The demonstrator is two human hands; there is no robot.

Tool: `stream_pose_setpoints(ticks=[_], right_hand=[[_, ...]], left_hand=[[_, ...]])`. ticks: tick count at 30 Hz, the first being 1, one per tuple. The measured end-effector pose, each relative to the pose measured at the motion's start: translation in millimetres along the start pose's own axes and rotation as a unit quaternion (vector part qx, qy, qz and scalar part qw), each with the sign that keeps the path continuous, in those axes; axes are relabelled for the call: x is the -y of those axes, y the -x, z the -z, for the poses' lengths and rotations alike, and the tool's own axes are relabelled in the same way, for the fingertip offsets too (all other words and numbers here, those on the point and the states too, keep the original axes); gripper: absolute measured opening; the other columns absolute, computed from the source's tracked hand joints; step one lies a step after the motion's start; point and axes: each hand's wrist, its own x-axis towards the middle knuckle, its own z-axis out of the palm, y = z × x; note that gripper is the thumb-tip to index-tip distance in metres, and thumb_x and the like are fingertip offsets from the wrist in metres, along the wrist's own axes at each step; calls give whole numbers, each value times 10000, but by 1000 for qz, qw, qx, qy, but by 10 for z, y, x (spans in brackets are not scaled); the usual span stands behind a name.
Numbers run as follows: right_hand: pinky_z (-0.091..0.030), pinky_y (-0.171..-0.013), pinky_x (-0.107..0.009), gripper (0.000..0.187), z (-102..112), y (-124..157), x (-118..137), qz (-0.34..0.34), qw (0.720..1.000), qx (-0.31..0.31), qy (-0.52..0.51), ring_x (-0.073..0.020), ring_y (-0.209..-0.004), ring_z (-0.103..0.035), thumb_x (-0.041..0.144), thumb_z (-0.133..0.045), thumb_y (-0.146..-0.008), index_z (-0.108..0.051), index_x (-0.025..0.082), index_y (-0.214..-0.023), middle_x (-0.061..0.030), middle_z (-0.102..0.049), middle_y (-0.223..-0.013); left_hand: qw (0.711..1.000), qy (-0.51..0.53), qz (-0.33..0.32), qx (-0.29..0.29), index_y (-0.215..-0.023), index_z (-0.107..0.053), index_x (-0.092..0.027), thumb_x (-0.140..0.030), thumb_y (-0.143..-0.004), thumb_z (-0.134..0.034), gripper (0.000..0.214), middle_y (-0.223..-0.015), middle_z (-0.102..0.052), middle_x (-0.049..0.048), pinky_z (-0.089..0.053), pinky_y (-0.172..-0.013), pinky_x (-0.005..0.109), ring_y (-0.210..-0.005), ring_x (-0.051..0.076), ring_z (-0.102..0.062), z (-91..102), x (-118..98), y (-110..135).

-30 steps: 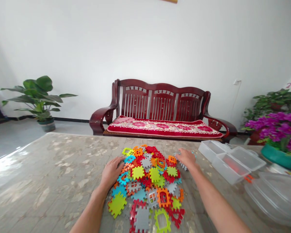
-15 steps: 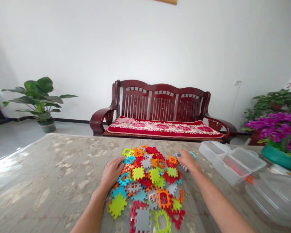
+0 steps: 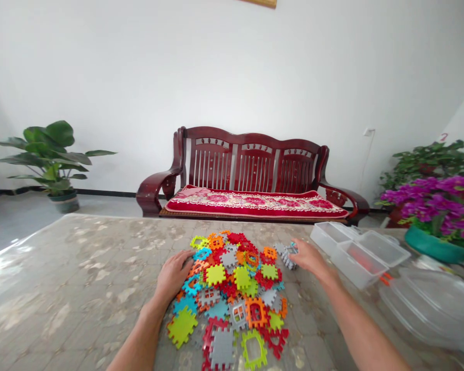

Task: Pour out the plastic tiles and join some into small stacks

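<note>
A heap of flat plastic interlocking tiles (image 3: 235, 288) in red, orange, green, blue and grey lies on the patterned table (image 3: 81, 288). My left hand (image 3: 173, 275) rests flat on the heap's left edge, fingers spread over blue and orange tiles. My right hand (image 3: 308, 256) sits at the heap's far right edge, fingers curled against a small stack of grey tiles (image 3: 288, 255); whether it grips them is unclear.
Clear plastic boxes (image 3: 355, 255) stand to the right, with a clear lid (image 3: 436, 309) nearer. A teal pot of purple flowers (image 3: 441, 216) sits at the far right. Beyond the table stand a dark wooden bench (image 3: 247, 180) and a potted plant (image 3: 54, 159).
The view has shifted slightly. My right hand has slid a little to the right, off the heap towards the grey tiles. My left hand has stayed on the heap's left edge.
</note>
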Motion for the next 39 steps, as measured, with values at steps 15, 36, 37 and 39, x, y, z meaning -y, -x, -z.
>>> stream_pose_setpoints(ticks=[15,36,37,39], right_hand=[[-436,-945,-398,815,-183,248,123,-63,998,5,22,-320,-1226,-536,442,-636,-751,-339,168,-1459,-180,-538,-1374],[-470,-714,-302,510,14,-130,255,-59,997,-48,-6,-289,-941,-682,324,-555,-688,-569,145,-1165,-150,-719,-1015],[-472,-725,-302,509,15,-207,299,-56,997,-54,-10,-288,-950,-680,325,-562,-685,-573,149,-1161,-148,-718,-1026],[-473,-752,-302,508,-20,-367,390,-56,996,-61,-13,-285,-970,-676,324,-575,-680,-583,152,-1158,-149,-714,-1053]], left_hand=[[1000,3,-1,4,-1143,-678,-252,-378,-882,-416,390,-1246,-680,27,-412,-1056,356,-1175,223,-598,-17,20,-7],[1000,4,2,-6,-1118,-691,-264,-384,-874,-425,381,-1228,-689,22,-437,-1035,342,-1152,219,-615,13,-6,3],[1000,4,1,-6,-1111,-694,-265,-383,-875,-424,377,-1225,-690,21,-439,-1031,339,-1145,217,-618,11,-1,3],[1000,6,-3,-6,-1099,-698,-268,-381,-878,-422,371,-1221,-691,19,-443,-1026,332,-1135,212,-622,1,13,4]])
